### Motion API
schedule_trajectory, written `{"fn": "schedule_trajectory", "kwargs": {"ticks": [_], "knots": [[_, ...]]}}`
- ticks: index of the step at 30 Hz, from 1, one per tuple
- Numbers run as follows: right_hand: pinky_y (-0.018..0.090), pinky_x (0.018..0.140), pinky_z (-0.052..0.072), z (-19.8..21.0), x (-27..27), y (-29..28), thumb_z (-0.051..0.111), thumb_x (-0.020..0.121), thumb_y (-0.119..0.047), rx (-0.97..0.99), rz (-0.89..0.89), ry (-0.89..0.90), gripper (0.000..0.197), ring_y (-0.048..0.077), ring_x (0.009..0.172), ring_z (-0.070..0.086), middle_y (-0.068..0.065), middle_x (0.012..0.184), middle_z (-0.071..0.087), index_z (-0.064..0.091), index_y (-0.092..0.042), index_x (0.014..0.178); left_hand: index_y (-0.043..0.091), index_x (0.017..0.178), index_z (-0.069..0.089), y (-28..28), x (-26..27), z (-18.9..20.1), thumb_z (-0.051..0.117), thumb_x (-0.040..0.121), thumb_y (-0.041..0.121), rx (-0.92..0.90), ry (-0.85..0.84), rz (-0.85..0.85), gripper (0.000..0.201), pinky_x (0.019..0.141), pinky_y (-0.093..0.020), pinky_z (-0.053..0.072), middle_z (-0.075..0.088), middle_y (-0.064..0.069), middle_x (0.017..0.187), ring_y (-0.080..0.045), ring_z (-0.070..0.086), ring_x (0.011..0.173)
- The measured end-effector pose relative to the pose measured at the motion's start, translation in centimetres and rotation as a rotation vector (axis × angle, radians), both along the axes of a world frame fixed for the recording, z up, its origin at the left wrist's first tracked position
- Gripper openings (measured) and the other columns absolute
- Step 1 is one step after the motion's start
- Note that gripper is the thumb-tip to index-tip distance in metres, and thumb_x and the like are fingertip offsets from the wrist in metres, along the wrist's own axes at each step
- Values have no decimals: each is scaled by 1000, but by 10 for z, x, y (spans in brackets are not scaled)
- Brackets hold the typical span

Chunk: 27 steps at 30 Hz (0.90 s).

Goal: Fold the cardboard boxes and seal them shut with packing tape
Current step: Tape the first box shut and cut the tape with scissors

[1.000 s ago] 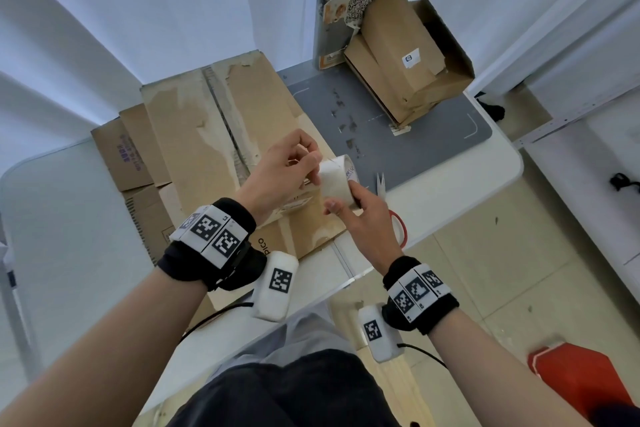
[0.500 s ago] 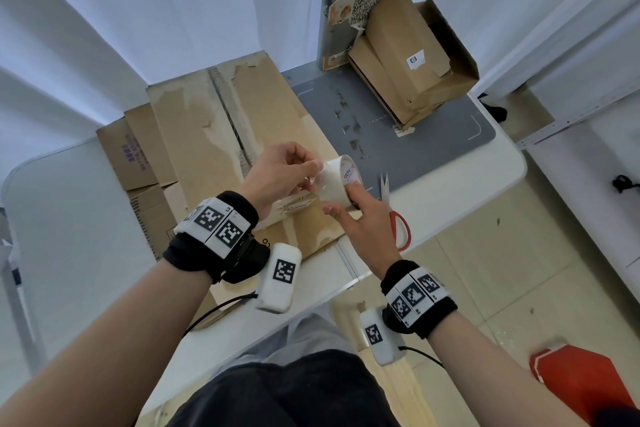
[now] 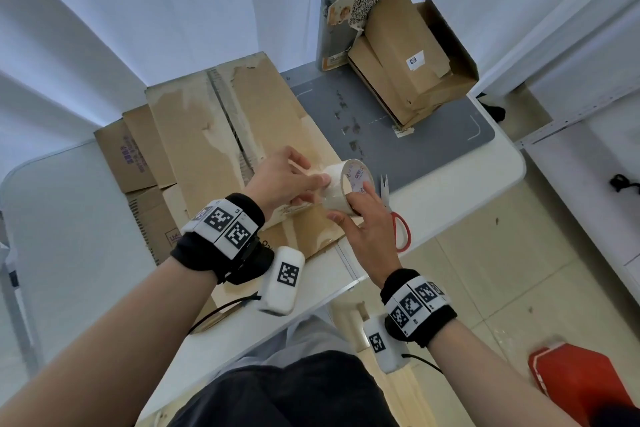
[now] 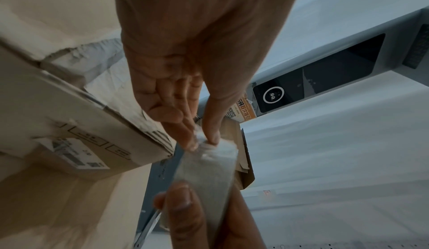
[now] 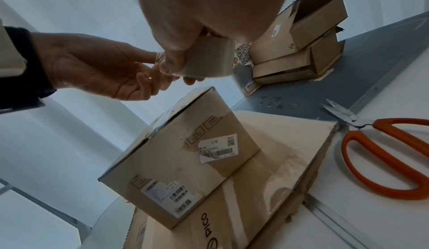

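My right hand [image 3: 372, 229] grips white packing-tape roll [image 3: 341, 189]; left hand [image 3: 282, 180] pinches its loose end (edge barely discernible). Sealed brown cardboard box [image 5: 183, 153] below, orange-handled scissors [image 5: 380, 150] beside.

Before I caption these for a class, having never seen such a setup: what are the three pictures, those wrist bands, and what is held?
No machine here: a person works bare-handed, wearing black wrist bands with checkered markers and small cameras. One picture looks down from the head; the others look along each wrist. The right hand grips a whitish roll of packing tape, while the left hand pinches its loose end. Beneath, on the white table, lie flattened brown cardboard sheets, a small closed brown cardboard box with barcode labels, orange-handled scissors, and an open brown box on a grey mat.
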State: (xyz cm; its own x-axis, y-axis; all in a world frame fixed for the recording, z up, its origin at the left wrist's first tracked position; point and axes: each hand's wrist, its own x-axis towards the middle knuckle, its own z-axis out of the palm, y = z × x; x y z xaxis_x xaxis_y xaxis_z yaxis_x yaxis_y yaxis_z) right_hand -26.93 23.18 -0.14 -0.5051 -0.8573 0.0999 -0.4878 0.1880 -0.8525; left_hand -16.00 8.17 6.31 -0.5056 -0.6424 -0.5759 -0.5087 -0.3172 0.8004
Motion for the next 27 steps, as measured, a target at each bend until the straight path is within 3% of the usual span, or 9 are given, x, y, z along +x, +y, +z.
{"fn": "schedule_trajectory", "kwargs": {"ticks": [3, 9, 11, 13, 15, 17, 20, 23, 27], "knots": [[28, 100, 40, -1, -4, 4, 73, 89, -24, -10, 9, -11, 29, 19, 78, 45, -14, 69, 44, 54, -7, 73, 8, 114, 52, -2, -4, 0, 86, 75, 28, 83, -30, 19, 56, 52, -23, 53, 68, -11, 101, -13, 70, 66], [27, 79, 48, -4, -24, 10, 67, 92, -32, 36, -93, -36, 25, 11, 87, 53, -9, 84, 53, 61, -8, 87, 11, 108, 53, 2, -26, -2, 83, 75, 44, 55, -98, -28, 56, 59, -26, 57, 71, -11, 98, -17, 68, 70], [39, 81, 52, -12, -36, 11, 54, 95, -40, 123, -175, -52, 23, 20, 94, 57, -5, 97, 60, 60, -17, 97, 10, 111, 52, 3, -34, -1, 78, 81, 45, 72, -71, -13, 53, 59, -24, 57, 69, -9, 96, -16, 63, 68], [45, 81, 53, -17, -52, 10, 45, 98, -32, 195, -282, -102, 19, 23, 92, 60, 6, 103, 65, 58, -21, 106, 9, 116, 50, 2, -40, 1, 71, 88, 43, 104, -34, 8, 49, 52, -21, 53, 65, -9, 92, -16, 58, 66], [44, 87, 50, -22, -72, 5, 39, 101, -18, 283, -390, -189, 37, 27, 100, 60, 10, 121, 62, 51, -7, 134, 9, 119, 49, -2, -43, 1, 68, 91, 42, 120, -13, 20, 47, 49, -19, 51, 63, -9, 90, -17, 56, 66], [39, 102, 40, -30, -96, -3, 36, 100, -18, 386, -479, -221, 53, 31, 124, 50, 9, 137, 48, 34, 1, 149, 10, 118, 51, -8, -44, -1, 67, 91, 45, 99, -20, 23, 47, 48, -19, 51, 65, -10, 94, -16, 59, 67], [33, 110, 33, -54, -134, -18, 41, 98, -13, 570, -532, -207, 48, 37, 134, 44, 21, 147, 45, 43, 4, 143, 9, 118, 53, -18, -46, -3, 66, 91, 47, 53, -34, 39, 48, 48, -19, 51, 67, -9, 98, -14, 62, 66], [37, 100, 42, -65, -159, -36, 47, 96, -9, 672, -539, -155, 33, 42, 121, 52, 28, 128, 58, 61, 4, 123, 7, 118, 56, -28, -50, -5, 62, 92, 49, 22, -37, 47, 50, 51, -21, 48, 70, -9, 99, -12, 58, 65], [40, 100, 46, -67, -178, -60, 54, 95, -19, 818, -559, -72, 26, 39, 119, 50, 23, 127, 54, 70, -15, 116, 4, 118, 59, -41, -58, -9, 57, 95, 51, 9, -35, 73, 52, 54, -23, 41, 69, -6, 97, -12, 54, 63]]}}
